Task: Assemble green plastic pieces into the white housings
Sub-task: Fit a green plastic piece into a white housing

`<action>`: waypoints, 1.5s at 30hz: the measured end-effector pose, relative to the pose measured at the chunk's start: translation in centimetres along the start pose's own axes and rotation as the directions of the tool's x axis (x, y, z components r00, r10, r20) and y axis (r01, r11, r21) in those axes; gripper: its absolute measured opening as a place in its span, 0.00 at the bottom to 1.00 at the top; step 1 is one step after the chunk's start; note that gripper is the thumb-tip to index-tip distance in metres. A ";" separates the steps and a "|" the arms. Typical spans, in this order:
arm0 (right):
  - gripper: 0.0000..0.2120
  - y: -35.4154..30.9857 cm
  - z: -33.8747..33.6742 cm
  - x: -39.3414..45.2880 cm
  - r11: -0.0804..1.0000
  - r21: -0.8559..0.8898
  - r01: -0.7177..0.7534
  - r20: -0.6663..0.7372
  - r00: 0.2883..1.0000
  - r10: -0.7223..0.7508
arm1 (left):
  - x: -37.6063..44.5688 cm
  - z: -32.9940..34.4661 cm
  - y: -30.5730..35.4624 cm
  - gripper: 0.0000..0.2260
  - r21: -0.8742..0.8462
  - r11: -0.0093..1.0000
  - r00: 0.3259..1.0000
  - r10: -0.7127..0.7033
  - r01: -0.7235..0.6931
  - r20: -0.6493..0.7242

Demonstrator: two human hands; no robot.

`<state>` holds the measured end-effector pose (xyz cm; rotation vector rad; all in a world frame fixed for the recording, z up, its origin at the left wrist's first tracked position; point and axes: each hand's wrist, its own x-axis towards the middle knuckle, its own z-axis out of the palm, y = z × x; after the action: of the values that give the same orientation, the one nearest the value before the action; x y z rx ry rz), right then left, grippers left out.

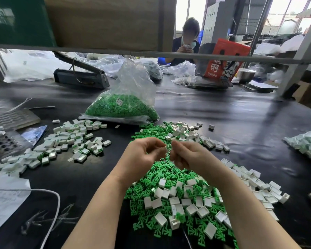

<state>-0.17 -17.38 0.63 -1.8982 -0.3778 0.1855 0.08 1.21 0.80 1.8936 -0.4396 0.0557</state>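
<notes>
**Both hands meet over the green-and-white heap**

Here we are above the black table [241, 114], and the two hands are fingertip to fingertip over the middle of the near half; the left hand [142, 155] has its fingers curled in, pinching something small at the tips, and the right hand [187, 156] is curled the same way, pinching from the other side; between them a small green piece [168, 147] shows, though whether a white housing sits in that grip too, I cannot tell, the fingers cover it.

Under the forearms, running to the near edge, lies the loose heap of green pieces [151, 203], with white housings [192, 209] scattered on top and through it; more white housings [258, 187] trail off toward the right edge, and another scatter [187, 133] sits just beyond the hands.

Off to the left, well apart from the heap, a spread of housings with green showing in them [70, 141]; further left, at the left edge, a dark tray [5, 144] with a few white housings on it.

Beyond the hands, toward the table's centre, a clear bag of green pieces [122, 105] stands slumped, top open; at the right edge another clear bag [309, 142]; a white cable [52, 203] loops across the near left corner, over a sheet of paper [5, 200].

At the far edge, a person [187, 42] sits with hands raised.
</notes>
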 end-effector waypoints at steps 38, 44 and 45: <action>0.23 -0.2 3.1 0.8 0.599 0.796 -0.084 0.118 0.993 -0.018 | 0.5 1.1 1.1 0.04 -0.291 0.956 0.994 -0.016 -0.017 -0.110; 0.19 -0.4 3.0 0.7 0.648 0.760 -0.050 0.088 0.996 -0.026 | 0.2 1.1 1.4 0.04 -0.293 0.955 0.995 0.008 -0.036 -0.095; 0.20 -0.5 2.9 0.7 0.673 0.738 -0.051 0.092 0.995 -0.026 | 0.2 1.1 1.4 0.05 -0.295 0.955 0.995 0.010 -0.038 -0.097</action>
<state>-0.51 -14.41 0.05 -1.0731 -0.2885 0.3793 -0.37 -0.31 1.68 1.5824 -0.3839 0.0897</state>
